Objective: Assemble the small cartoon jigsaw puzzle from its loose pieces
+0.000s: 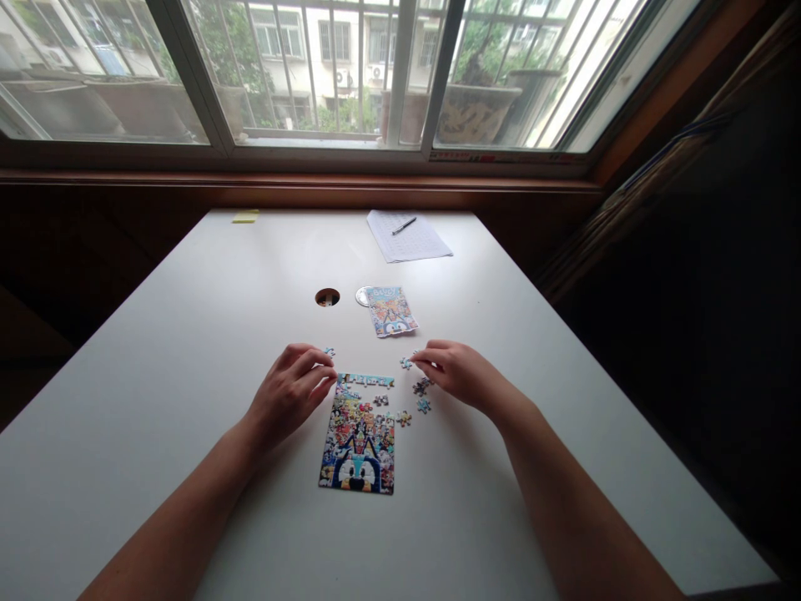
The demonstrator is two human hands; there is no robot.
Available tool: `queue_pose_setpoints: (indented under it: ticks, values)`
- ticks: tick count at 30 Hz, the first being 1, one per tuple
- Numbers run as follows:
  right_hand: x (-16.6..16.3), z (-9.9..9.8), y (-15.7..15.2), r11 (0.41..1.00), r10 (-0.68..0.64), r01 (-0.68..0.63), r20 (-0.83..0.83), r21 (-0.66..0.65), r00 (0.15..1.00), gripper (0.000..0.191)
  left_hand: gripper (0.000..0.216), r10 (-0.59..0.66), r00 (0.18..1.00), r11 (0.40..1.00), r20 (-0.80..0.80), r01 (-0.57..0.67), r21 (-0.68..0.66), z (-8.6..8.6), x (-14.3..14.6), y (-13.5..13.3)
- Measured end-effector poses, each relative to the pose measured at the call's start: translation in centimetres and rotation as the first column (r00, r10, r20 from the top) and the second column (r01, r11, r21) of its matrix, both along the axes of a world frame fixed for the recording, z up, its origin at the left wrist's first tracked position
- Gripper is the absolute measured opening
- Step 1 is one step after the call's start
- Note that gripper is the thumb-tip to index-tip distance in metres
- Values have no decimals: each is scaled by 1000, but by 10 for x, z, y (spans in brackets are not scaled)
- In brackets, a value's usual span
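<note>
A partly filled jigsaw puzzle [357, 451] lies flat on the white table, a blue cartoon dog face at its bottom and gaps in its upper part. My left hand [294, 388] is at its upper left corner, fingers curled together; whatever is between them is hidden. Just beyond those fingertips is a loose piece [329, 352]. To the right, my right hand [460, 373] pinches at a small light-blue puzzle piece [405, 363]. Below that hand lie a greyish piece [420, 387], a blue piece [424, 406] and a yellowish piece [404, 418] near the puzzle's right edge.
A printed picture card [391, 311] lies beyond the puzzle, partly over a round silver disc [361, 296]. Left of it is a round hole [327, 297] in the table. Farther back are paper sheets [413, 242], a pen [404, 225] and yellow sticky notes [245, 216].
</note>
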State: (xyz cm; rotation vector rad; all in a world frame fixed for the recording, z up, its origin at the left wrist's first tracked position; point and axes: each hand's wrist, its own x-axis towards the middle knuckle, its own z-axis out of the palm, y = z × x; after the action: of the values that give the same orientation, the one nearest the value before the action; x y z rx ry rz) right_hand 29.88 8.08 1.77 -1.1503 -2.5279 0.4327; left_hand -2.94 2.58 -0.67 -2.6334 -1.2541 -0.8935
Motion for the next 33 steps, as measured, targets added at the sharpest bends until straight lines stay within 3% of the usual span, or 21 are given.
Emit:
queue_pose_setpoints:
  ticks: [33]
  values:
    - [-1,-3,0,1000,3,-3,-2,4,1000,23,13,-3,1000,1000,13,3,-1,1,3,0]
